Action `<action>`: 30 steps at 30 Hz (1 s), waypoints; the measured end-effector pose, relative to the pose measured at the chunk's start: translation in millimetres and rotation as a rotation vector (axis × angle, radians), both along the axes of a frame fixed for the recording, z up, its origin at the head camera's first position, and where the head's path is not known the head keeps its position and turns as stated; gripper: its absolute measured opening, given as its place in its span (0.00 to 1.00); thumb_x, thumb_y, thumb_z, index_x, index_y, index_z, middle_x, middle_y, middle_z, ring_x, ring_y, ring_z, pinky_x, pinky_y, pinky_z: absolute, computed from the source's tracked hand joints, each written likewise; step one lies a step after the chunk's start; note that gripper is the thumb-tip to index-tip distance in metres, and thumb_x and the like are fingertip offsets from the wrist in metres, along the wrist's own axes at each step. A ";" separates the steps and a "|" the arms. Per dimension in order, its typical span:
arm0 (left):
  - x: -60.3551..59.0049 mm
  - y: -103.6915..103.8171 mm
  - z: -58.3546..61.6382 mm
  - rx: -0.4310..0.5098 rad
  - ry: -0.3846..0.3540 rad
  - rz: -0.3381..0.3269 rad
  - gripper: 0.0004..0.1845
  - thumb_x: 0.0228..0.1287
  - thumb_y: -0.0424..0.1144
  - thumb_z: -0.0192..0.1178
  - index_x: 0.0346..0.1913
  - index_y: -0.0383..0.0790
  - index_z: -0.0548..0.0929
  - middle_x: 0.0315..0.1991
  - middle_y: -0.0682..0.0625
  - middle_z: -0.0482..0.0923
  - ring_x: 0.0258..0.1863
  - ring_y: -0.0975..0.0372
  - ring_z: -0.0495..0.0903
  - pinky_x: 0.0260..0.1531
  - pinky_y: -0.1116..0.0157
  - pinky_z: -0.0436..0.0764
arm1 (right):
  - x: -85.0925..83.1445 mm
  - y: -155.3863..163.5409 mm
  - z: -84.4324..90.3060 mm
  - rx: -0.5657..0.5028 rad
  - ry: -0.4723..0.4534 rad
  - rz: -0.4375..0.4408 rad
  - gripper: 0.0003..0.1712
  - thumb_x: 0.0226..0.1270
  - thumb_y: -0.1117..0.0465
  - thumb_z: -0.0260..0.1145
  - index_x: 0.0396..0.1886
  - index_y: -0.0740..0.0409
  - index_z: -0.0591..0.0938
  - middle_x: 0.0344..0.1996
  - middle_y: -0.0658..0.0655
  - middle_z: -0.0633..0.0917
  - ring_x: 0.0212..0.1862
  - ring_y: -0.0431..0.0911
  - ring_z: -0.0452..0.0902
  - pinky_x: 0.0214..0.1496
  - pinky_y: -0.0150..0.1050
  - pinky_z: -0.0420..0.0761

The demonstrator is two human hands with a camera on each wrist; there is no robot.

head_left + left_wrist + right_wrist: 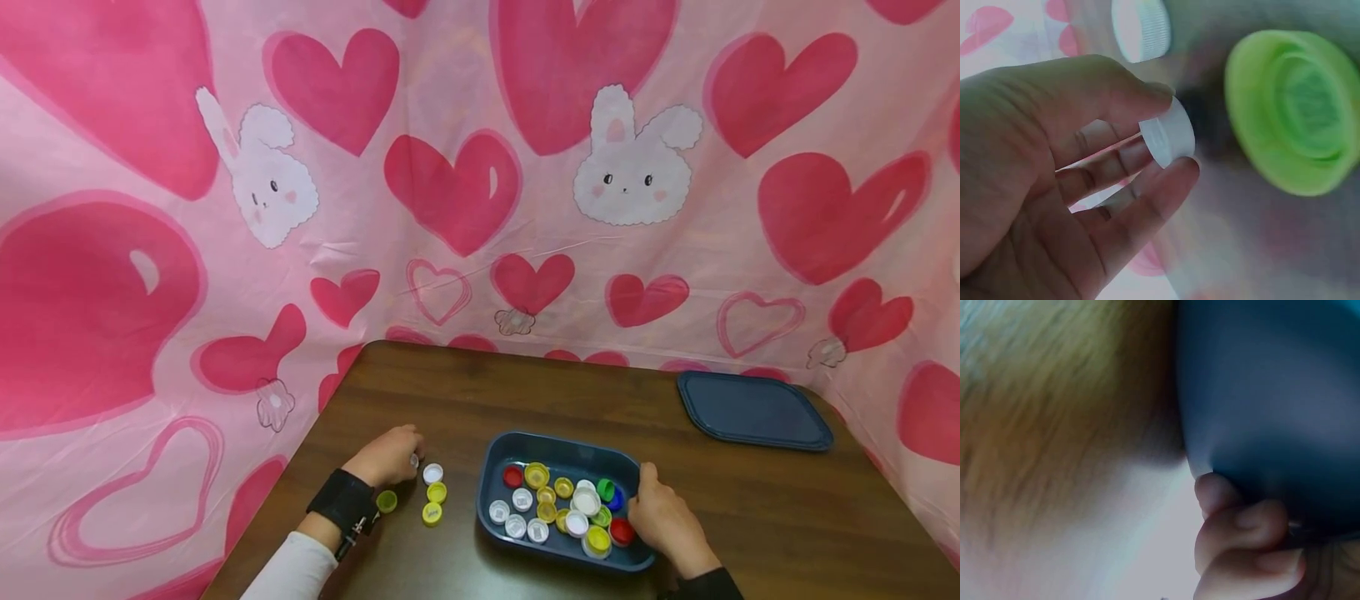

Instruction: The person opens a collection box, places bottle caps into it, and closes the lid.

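Between thumb and a fingertip, my left hand (pixel 392 456) pinches a small white bottle cap (pixel 1169 133) above the table. Close to it lie a green bottle cap (pixel 386 501), a white cap (pixel 432 473) and two yellow caps (pixel 436 492). My right hand (pixel 666 512) grips the right end of a dark blue tray (pixel 517 439), its fingers (pixel 1241 528) curled at the tray's wall. Inside the tray are several bottle caps in white, yellow, red, green and blue; some overlap at the right side, where a yellow cap (pixel 597 540) rests among them.
A dark blue lid (pixel 753 410) lies flat at the back right of the brown wooden table (pixel 450 383). Behind and beside the table hangs a pink cloth (pixel 465 108) with hearts and rabbits.
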State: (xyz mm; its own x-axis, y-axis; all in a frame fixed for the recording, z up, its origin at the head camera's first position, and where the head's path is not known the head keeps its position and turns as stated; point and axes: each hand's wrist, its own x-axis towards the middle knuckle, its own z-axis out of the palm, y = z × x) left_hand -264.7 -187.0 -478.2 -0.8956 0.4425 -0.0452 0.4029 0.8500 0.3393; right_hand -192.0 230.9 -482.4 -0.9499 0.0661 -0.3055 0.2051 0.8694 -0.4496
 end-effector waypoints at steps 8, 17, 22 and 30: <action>1.5 23.3 24.8 -0.023 0.108 -0.038 0.06 0.54 0.30 0.70 0.35 0.36 0.85 0.31 0.50 0.74 0.33 0.58 0.74 0.36 0.58 0.80 | 1.4 -0.2 -0.8 0.002 -0.002 0.000 0.27 0.70 0.62 0.56 0.60 0.72 0.60 0.34 0.66 0.78 0.30 0.54 0.76 0.30 0.48 0.78; 21.7 76.1 57.3 -0.034 0.158 -0.202 0.14 0.55 0.37 0.74 0.44 0.40 0.86 0.36 0.52 0.77 0.37 0.62 0.74 0.39 0.67 0.83 | 2.2 -0.2 0.3 -0.005 0.023 0.011 0.27 0.69 0.62 0.56 0.61 0.72 0.60 0.34 0.66 0.79 0.29 0.54 0.75 0.29 0.48 0.76; 28.5 103.2 60.8 -0.071 0.128 -0.283 0.13 0.56 0.39 0.74 0.45 0.44 0.88 0.38 0.54 0.77 0.38 0.64 0.73 0.41 0.71 0.81 | 2.4 1.0 1.1 -0.002 0.028 0.022 0.28 0.69 0.63 0.56 0.62 0.73 0.59 0.34 0.66 0.80 0.29 0.54 0.75 0.30 0.47 0.75; 30.6 129.2 50.5 -0.161 0.102 -0.348 0.16 0.56 0.41 0.75 0.48 0.47 0.88 0.42 0.55 0.80 0.40 0.66 0.73 0.41 0.72 0.80 | 1.9 -0.3 1.6 -0.005 0.014 0.017 0.28 0.70 0.63 0.56 0.61 0.74 0.59 0.34 0.66 0.79 0.29 0.53 0.75 0.29 0.47 0.76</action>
State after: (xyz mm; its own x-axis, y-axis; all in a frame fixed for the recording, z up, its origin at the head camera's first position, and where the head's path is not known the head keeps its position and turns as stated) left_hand -234.2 -57.8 -427.7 -0.6965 0.7153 -0.0573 0.7014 0.6955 0.1559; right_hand -190.1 230.7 -480.8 -0.9550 0.0483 -0.2926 0.1840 0.8702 -0.4571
